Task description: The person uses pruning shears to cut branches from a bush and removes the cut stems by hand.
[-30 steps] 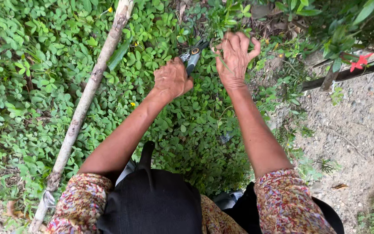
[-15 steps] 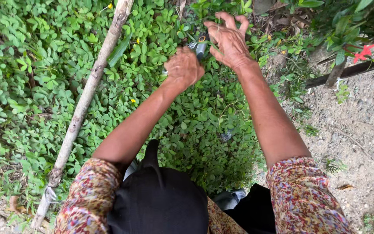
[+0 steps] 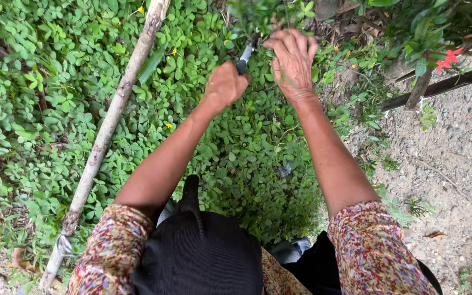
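Observation:
My left hand (image 3: 226, 83) is closed around the handles of pruning shears (image 3: 244, 55), whose dark and light grips stick up out of the fist toward a leafy twig (image 3: 258, 12) at the top of the view. My right hand (image 3: 291, 59) is beside the shears with its fingers curled into the same foliage; what it grips is hidden by leaves. Both arms reach forward over low green ground cover (image 3: 39, 98). The blades of the shears are hidden among the leaves.
A long pale wooden pole (image 3: 110, 123) lies diagonally across the ground cover on the left. Bare gravel ground (image 3: 454, 164) is on the right, with a dark rail (image 3: 443, 84) and a red flower (image 3: 448, 59) at the upper right. A black bag (image 3: 198, 251) hangs at my front.
Both hands have moved forward and up into the foliage. My right hand, spread open a second ago, has curled down into the leaves next to the shears.

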